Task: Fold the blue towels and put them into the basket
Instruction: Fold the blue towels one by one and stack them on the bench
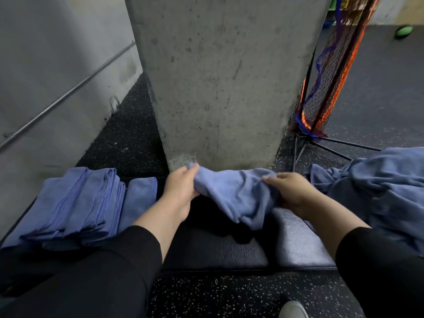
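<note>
A crumpled blue towel (236, 191) hangs between my two hands above a dark padded bench (215, 251). My left hand (181, 184) grips its left edge with curled fingers. My right hand (289, 191) pinches the right part of the same towel. Several folded blue towels (75, 205) lie stacked on the bench to the left. A heap of unfolded blue towels (380, 187) lies at the right. No basket is in view.
A concrete pillar (220, 83) stands right behind the bench. A folded net on a black stand (325, 76) leans at the pillar's right. Speckled rubber floor (229, 294) lies below, with a light shoe (292, 309) at the bottom edge. A grey wall with a rail (57, 102) is at left.
</note>
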`<state>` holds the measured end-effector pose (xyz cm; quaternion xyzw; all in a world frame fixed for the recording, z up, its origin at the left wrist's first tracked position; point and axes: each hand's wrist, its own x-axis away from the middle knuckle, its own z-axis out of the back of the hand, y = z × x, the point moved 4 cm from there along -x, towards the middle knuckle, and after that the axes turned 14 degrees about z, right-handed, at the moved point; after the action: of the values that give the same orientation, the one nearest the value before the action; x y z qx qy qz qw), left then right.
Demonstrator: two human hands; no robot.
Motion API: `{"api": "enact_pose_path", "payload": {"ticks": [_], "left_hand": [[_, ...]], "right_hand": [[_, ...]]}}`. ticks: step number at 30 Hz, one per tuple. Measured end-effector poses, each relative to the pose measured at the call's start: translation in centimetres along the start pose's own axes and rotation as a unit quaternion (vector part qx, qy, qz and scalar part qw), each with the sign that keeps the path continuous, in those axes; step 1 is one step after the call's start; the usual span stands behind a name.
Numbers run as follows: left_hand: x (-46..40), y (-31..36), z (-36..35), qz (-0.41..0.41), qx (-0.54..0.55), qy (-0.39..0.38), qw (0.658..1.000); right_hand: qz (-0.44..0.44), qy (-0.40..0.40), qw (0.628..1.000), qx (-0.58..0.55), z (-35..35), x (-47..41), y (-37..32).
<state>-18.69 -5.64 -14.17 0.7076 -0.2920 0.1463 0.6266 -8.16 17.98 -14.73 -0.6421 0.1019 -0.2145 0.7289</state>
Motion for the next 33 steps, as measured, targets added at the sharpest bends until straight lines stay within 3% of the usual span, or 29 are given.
{"api": "enact_pose_path", "payload": {"ticks": [2,4,6,8,10,12,15,17,19,20,22,24,27,30,33], "left_hand": [[0.1,1.1,-0.4,0.015,0.099,-0.047,0.994],[0.7,0.6,-0.8,0.055,0.018,-0.079,0.995],[0.9,-0.7,-0.9,0.071,-0.082,-0.065,0.992],[0.4,-0.8,-0.7,0.055,-0.064,-0.018,0.996],[-0.2,0.0,0.0,0.024,0.002,0.034,0.999],[-0.8,0.9,0.5,0.032,0.078,-0.001,0.996],[0.3,0.1,-0.2,0.089,0.016,-0.111,0.99],[1.0,-0.8,-0.8,0.085,-0.055,-0.094,0.99],[1.0,-0.6,-1.0,0.059,-0.038,-0.049,0.996],[0.7,-0.3,-0.7,0.047,0.001,-0.027,0.999],[0.4,0.9,-0.5,0.046,0.098,-0.057,0.992],[0.5,1.0,-0.6,0.074,0.073,-0.111,0.988],[1.3,-0.8,-0.6,0.096,-0.11,-0.082,0.986],[1.0,-1.0,-0.6,0.09,-0.07,-0.024,0.993],[0.5,-0.6,-0.2,0.114,0.029,-0.045,0.992]], "right_hand": [[0.031,0.045,0.986,-0.159,0.8,-0.8,-1.4],[0.021,0.016,0.972,-0.233,0.9,-0.9,-1.9],[-0.014,-0.035,0.988,-0.15,0.6,0.0,-1.0],[-0.035,-0.067,0.996,-0.048,0.0,0.8,-0.3],[0.002,-0.024,0.998,-0.065,0.1,0.5,-1.1],[0.049,0.05,0.984,-0.161,1.2,-0.3,-2.4],[0.054,0.013,0.969,-0.242,1.7,-0.6,-2.8],[0.017,-0.041,0.988,-0.148,0.9,0.1,-1.4],[0.014,-0.019,0.997,-0.068,0.7,0.3,-1.2],[0.021,0.016,0.996,-0.083,0.9,0.0,-1.4],[0.035,0.075,0.98,-0.18,2.0,-0.7,-2.0],[0.037,0.039,0.967,-0.247,2.5,-0.9,-2.6],[-0.027,-0.063,0.992,-0.108,1.4,0.4,-1.1],[-0.046,-0.039,0.998,0.009,1.4,0.3,0.0],[-0.029,0.02,0.998,-0.052,2.5,-0.5,-0.3]]}}
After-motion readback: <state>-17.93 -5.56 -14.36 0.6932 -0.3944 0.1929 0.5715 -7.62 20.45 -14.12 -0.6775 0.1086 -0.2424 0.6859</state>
